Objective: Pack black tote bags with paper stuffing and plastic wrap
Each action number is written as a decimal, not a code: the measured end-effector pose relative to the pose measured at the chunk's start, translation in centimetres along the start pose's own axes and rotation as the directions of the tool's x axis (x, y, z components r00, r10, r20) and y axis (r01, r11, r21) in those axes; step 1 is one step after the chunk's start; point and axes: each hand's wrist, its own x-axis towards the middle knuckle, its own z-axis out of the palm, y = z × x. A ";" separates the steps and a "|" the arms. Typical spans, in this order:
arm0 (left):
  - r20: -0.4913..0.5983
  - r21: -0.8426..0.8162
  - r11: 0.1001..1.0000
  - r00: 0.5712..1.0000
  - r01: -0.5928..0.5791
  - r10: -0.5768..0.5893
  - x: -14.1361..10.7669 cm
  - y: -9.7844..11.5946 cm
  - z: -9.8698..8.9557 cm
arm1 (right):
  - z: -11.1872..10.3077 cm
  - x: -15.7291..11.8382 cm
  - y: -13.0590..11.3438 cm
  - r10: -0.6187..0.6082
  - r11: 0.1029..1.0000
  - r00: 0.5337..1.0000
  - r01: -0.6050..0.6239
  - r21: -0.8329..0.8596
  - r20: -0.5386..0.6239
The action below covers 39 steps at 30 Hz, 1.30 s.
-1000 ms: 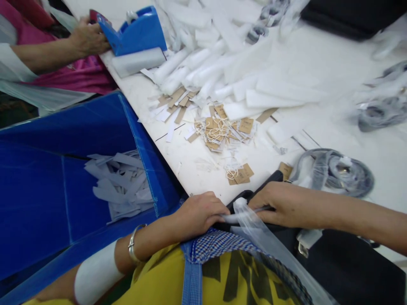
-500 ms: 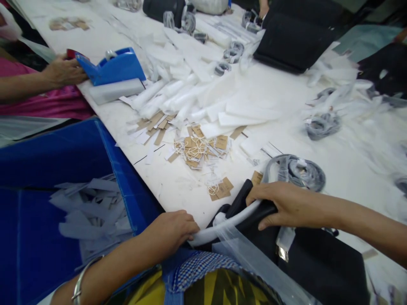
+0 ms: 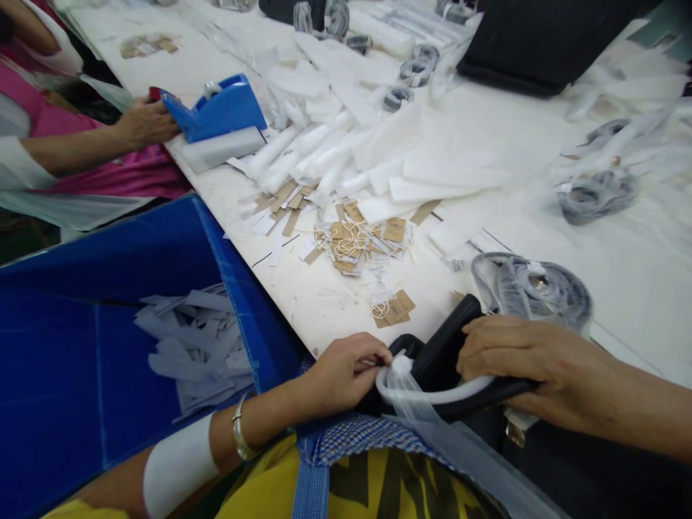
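Note:
A black bag (image 3: 600,461) lies against my front at the table edge, with a white foam tube (image 3: 432,396) curved along its opening. My left hand (image 3: 351,371) pinches the left end of the tube, beside a bunched strip of clear plastic film (image 3: 459,447) that trails to the lower right. My right hand (image 3: 519,360) is wrapped round the bag's black edge near the tube's right end; its fingertips are partly hidden. A coiled grey strap in plastic (image 3: 546,288) rests just behind my right hand.
Brown tags with white strings (image 3: 351,241) and white foam sheets (image 3: 346,158) cover the middle of the white table (image 3: 303,303). A blue bin (image 3: 227,288) with white scraps stands at the left. Another person's hand (image 3: 145,121) touches a blue tape dispenser (image 3: 221,108). A black bag (image 3: 546,43) stands behind.
My left hand has moved right and up, and now pinches the tube's end. The tube is more curved. My right hand has shifted right along the bag's edge. The view has turned slightly.

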 end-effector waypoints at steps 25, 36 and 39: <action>-0.016 0.685 0.718 0.984 -0.119 0.178 2.0 3.0 3.3 | 7.0 -7.5 -0.8 0.256 0.840 0.733 -0.491 -0.232 -0.630; -0.166 0.340 0.940 0.981 -0.042 0.104 5.1 1.2 3.4 | 20.6 -17.0 -5.0 0.487 0.497 0.140 -0.856 0.142 -0.862; -0.169 0.258 0.963 0.985 0.076 -0.032 4.7 1.0 2.4 | 23.5 -19.5 -5.1 0.641 0.423 -0.122 -0.767 0.483 -0.757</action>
